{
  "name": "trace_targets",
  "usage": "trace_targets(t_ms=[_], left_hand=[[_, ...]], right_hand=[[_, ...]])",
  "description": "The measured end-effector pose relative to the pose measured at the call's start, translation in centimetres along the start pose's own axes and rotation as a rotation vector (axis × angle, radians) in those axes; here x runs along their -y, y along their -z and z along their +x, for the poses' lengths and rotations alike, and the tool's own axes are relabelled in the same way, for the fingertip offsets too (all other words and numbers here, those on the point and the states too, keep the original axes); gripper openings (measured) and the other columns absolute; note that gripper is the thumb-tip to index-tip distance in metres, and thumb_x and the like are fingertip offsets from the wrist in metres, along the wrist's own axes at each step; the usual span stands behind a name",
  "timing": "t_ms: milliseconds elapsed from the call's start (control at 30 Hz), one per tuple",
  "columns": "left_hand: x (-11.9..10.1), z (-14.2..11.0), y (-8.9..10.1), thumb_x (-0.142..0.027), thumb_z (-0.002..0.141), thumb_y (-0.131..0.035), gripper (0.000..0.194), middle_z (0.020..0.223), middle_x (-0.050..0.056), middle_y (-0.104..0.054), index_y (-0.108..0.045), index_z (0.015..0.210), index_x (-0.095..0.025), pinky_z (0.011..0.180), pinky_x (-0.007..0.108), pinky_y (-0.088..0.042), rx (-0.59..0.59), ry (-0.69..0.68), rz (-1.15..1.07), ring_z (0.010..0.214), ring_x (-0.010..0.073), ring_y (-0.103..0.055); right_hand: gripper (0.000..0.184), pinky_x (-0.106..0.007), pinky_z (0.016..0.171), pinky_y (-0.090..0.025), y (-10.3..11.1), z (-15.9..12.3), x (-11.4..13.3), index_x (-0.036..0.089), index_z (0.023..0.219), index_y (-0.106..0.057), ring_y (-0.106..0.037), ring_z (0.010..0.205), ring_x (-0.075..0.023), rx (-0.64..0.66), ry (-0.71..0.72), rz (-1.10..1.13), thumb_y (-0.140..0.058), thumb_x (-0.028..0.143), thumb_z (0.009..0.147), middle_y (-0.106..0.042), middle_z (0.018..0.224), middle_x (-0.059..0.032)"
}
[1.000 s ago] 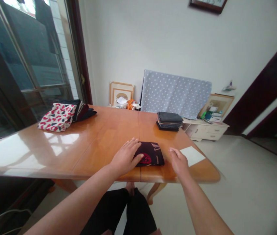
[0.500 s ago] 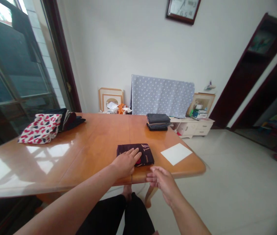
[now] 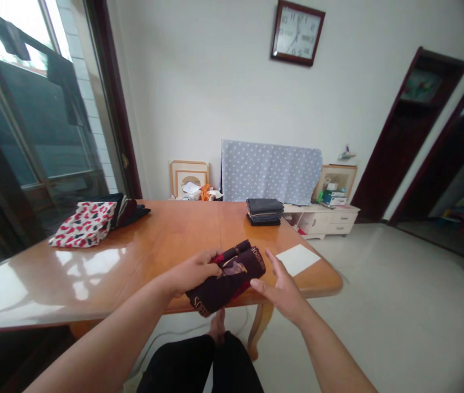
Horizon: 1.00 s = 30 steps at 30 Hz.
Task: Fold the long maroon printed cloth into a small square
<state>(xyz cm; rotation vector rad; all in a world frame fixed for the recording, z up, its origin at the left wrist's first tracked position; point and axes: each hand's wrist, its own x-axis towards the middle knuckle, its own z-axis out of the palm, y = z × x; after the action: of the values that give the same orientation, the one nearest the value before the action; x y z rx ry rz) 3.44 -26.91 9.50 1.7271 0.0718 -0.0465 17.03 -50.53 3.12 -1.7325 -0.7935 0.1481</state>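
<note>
A dark folded cloth garment (image 3: 232, 278) with gold lettering and red patches is tilted up off the table at its front edge. My left hand (image 3: 197, 271) grips its left side, thumb on top and the other fingers partly hidden. At the garment's right end, my right hand (image 3: 279, 286) is open, thumb and fingers spread apart; whether the thumb touches the cloth I cannot tell. A white sheet (image 3: 298, 259) lies on the table just beyond the right hand.
On the wooden table (image 3: 174, 229) a neat stack of dark folded cloth (image 3: 265, 212) stands at the back right. At the left lies a pile with a red-and-white patterned cloth (image 3: 87, 224) and dark pieces. A low white cabinet (image 3: 330, 220) stands behind.
The garment lay flat under my left palm; now my left hand has lifted and tilted it. My right hand has risen beside its right end and spread its fingers. The view has tipped upward.
</note>
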Motion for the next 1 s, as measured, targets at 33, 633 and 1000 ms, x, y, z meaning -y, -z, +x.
trace_targets(t_ms=[33,633,1000], left_hand=[[0.2,-0.9,-0.4,-0.022,0.080,-0.061,0.043,0.102,0.005,-0.073,-0.060,0.123,-0.020,0.067,0.026,-0.053,0.034,0.031,-0.117,0.076,0.0164,-0.069],[3.2,-9.7,-5.1,-0.030,0.070,-0.087,0.055,0.111,0.009,-0.074,-0.065,0.119,-0.019,0.090,0.037,-0.056,0.111,-0.007,-0.206,0.102,0.0269,-0.071],[4.5,-12.1,-6.8,-0.054,0.084,-0.074,0.051,0.114,0.015,-0.076,-0.071,0.117,-0.015,0.105,0.043,-0.049,0.091,-0.038,-0.562,0.109,0.0284,-0.071]], right_hand=[[0.102,-0.054,0.123,-0.028,0.2,0.0,0.7,0.028,0.158,-0.035,-0.034,0.151,-0.0321,0.057,0.018,0.009,-0.083,0.055,0.073,-0.036,0.164,-0.0124],[0.036,-0.038,0.095,-0.053,-4.2,-6.5,7.3,0.025,0.121,-0.067,-0.066,0.107,-0.0245,0.107,0.234,-0.187,-0.068,0.039,0.088,-0.072,0.116,-0.0054],[0.034,-0.051,0.115,-0.044,-4.7,-9.5,7.2,0.030,0.124,-0.070,-0.057,0.130,-0.0281,-0.062,0.501,-0.251,-0.066,0.037,0.092,-0.061,0.141,-0.0088]])
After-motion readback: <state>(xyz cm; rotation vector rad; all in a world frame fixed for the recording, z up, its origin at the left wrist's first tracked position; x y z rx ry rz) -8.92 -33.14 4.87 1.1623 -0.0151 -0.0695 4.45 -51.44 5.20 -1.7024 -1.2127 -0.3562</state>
